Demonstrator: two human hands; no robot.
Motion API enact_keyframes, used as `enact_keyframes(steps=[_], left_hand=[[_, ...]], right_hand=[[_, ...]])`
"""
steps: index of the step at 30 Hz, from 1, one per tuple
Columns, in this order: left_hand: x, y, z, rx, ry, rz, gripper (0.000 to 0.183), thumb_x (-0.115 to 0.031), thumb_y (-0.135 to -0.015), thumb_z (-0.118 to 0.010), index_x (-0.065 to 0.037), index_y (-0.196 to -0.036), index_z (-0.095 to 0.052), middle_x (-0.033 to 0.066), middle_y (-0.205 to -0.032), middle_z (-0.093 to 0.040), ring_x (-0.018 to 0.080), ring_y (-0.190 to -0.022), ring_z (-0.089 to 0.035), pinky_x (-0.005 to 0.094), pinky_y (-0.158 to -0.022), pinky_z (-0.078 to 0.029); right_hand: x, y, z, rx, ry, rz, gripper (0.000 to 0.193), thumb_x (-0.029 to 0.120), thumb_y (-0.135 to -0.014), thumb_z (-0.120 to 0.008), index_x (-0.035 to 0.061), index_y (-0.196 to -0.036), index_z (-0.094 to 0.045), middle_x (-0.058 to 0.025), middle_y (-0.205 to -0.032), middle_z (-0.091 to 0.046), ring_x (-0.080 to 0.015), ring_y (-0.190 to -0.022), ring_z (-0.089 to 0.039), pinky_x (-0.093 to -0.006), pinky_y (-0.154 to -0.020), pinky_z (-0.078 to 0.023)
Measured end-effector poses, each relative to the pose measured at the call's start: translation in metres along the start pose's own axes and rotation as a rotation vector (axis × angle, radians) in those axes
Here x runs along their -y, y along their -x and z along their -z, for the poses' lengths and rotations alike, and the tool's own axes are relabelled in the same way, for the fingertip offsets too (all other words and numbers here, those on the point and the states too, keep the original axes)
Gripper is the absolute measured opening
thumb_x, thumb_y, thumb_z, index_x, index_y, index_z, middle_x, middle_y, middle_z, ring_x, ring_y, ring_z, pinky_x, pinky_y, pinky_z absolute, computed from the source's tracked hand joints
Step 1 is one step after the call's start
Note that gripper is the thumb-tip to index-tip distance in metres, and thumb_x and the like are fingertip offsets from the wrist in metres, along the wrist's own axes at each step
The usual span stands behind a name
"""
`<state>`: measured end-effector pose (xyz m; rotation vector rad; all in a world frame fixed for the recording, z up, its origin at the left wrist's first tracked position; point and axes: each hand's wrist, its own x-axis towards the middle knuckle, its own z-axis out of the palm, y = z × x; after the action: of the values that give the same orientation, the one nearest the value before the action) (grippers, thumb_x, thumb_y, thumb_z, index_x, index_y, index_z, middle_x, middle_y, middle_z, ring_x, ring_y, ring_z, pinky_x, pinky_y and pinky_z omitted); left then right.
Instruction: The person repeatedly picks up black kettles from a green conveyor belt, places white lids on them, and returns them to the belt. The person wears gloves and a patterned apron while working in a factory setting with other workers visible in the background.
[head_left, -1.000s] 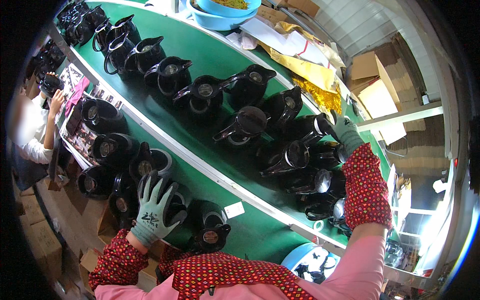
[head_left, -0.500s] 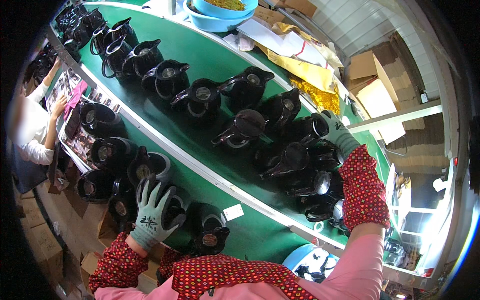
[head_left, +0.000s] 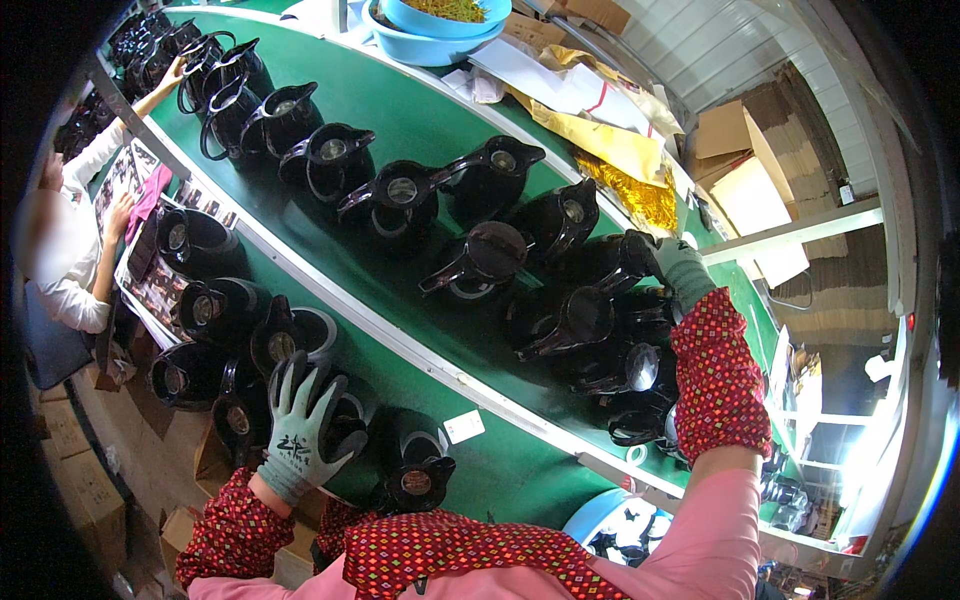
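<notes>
My left hand (head_left: 304, 432), in a grey-green glove with dark fingertips, rests over the black jugs on the near side, its fingers spread apart. Beneath and beside it is a black jug (head_left: 237, 417) with a handle. On the far right, my gloved right hand (head_left: 680, 268) is closed on the upper part of a black jug (head_left: 622, 260), its fingertips partly hidden. Next to that jug stand another black jug (head_left: 580, 318) with a lid and a black jug (head_left: 570, 212) with a round opening. Close to my body, a black jug (head_left: 415, 480) stands apart from my left hand.
A long green conveyor belt (head_left: 400, 290) with a white rail (head_left: 350, 300) carries more jugs. Blue basins (head_left: 440, 40) stand at the back, near gold tinsel (head_left: 640, 195). A white card (head_left: 463, 427) lies near the rail. A co-worker's arm (head_left: 150, 100) reaches in at left.
My right hand has closed around the jug's upper part, and that jug has turned. My left hand stays nearly still. The co-worker's arm has reached up to a jug at the far left.
</notes>
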<state>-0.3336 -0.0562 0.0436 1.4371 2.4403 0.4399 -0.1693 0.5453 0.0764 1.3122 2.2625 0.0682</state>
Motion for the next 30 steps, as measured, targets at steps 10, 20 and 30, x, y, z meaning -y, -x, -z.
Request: enact_keyframes(steps=[10,20,30], left_hand=[[-0.001,0.001,-0.002,0.021,-0.010,0.015,0.084,-0.042,-0.073,-0.080,-0.011,-0.145,-0.048,0.0204,-0.153,-0.035,0.0490,-0.146,-0.020,0.0647,-0.117,-0.018],[0.010,0.004,-0.012,0.020,0.006,-0.033,0.095,-0.047,-0.066,-0.083,-0.011,-0.147,-0.046,0.0228,-0.150,-0.037,0.0512,-0.144,-0.023,0.0672,-0.117,-0.017],[0.001,0.007,-0.007,-0.089,0.056,-0.051,0.075,-0.049,-0.082,-0.071,-0.003,-0.139,-0.053,0.0244,-0.149,-0.042,0.0451,-0.148,-0.025,0.0593,-0.121,-0.018]], right_hand=[[0.003,0.014,0.002,-0.122,-0.194,-0.017,0.075,0.064,-0.083,-0.066,0.0076,-0.132,-0.059,-0.0259,-0.115,-0.067,-0.0395,-0.107,-0.066,-0.0479,-0.095,-0.052],[-0.032,-0.012,-0.034,-0.132,-0.295,0.245,0.083,0.048,-0.083,-0.074,0.0082,-0.148,-0.040,-0.0211,-0.125,-0.064,-0.0349,-0.110,-0.064,-0.0431,-0.087,-0.053],[-0.046,-0.046,-0.063,-0.399,-0.080,0.550,0.078,0.039,-0.079,-0.078,0.0072,-0.144,-0.048,-0.0299,-0.119,-0.059,-0.0451,-0.112,-0.058,-0.0509,-0.096,-0.048]])
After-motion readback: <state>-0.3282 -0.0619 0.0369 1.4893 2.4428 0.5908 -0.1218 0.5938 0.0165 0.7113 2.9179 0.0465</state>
